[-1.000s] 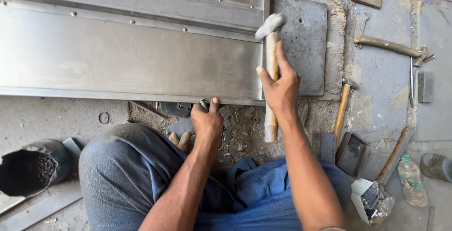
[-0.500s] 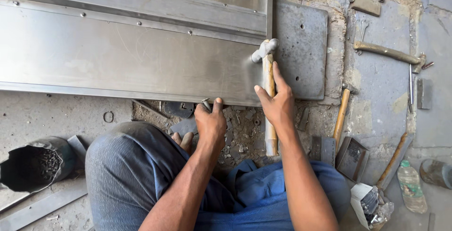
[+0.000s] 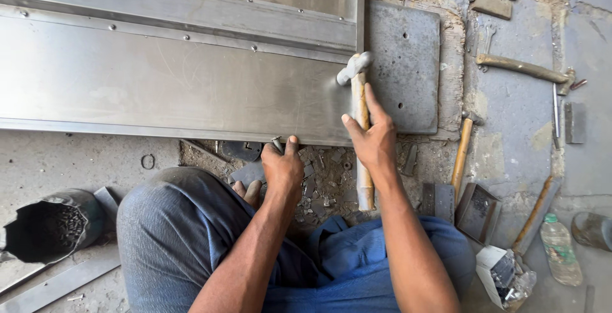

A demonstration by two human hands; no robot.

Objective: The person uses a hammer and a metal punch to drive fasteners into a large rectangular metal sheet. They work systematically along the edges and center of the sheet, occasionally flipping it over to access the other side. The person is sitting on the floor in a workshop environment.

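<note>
Knees: two, bottom of frame.
Left hand (image 3: 282, 166): pinching a small bolt (image 3: 277, 144) at the sheet's lower edge.
Right hand (image 3: 373, 138): fist around one hammer (image 3: 361, 106), centre frame.
Metal sheet (image 3: 159, 77): one, upper left.
Spare hammers: two, right side.
Bucket (image 3: 48, 227): lower left, dark bits inside.

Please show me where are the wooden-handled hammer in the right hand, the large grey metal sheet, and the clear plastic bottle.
wooden-handled hammer (image 3: 361, 99), head view, upper handle.
large grey metal sheet (image 3: 159, 83), head view, flat middle.
clear plastic bottle (image 3: 561, 252), head view, body.

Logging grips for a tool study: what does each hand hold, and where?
Right hand grips the hammer mid-handle; left hand pinches a small metal piece at the sheet's edge.
</note>
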